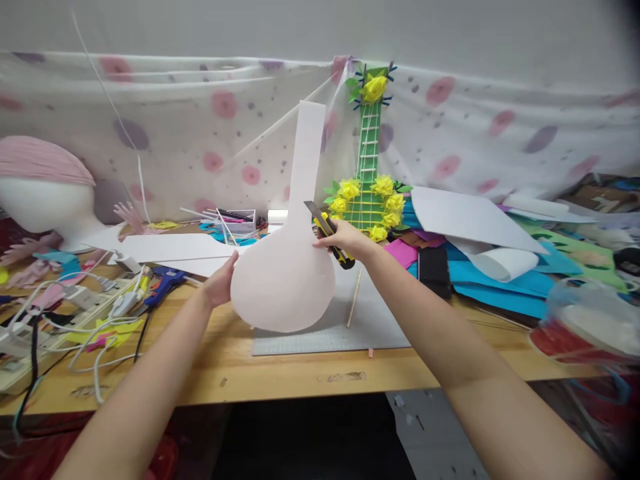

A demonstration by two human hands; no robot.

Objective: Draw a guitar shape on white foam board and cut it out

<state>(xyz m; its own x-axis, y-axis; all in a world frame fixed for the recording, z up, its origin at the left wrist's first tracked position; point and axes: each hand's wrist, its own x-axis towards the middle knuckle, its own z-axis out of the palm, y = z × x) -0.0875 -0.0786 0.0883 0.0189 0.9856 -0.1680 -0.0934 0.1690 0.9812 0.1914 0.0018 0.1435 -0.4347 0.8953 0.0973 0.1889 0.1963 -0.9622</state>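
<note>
A white foam-board cutout (pixel 285 280), with a round body and a long straight neck, is held upright above the table. My left hand (pixel 221 281) grips its left edge, fingers hidden behind the board. At the right edge, my right hand (pixel 345 239) is closed around a black and yellow utility knife (pixel 327 230), its blade pointing up and left across the base of the neck. The right fingers also seem to touch the board. Behind stands a green guitar-shaped craft piece (pixel 369 143) with white strings and yellow paper flowers.
A grey cutting mat (pixel 300 343) lies on the wooden table (pixel 200 380), with a thin wooden stick (pixel 354 300) on it. Cables, a power strip (pixel 65 333) and a blue glue gun (pixel 166 283) lie left. Coloured sheets (pixel 500 287) and a red container (pixel 565 340) are at right.
</note>
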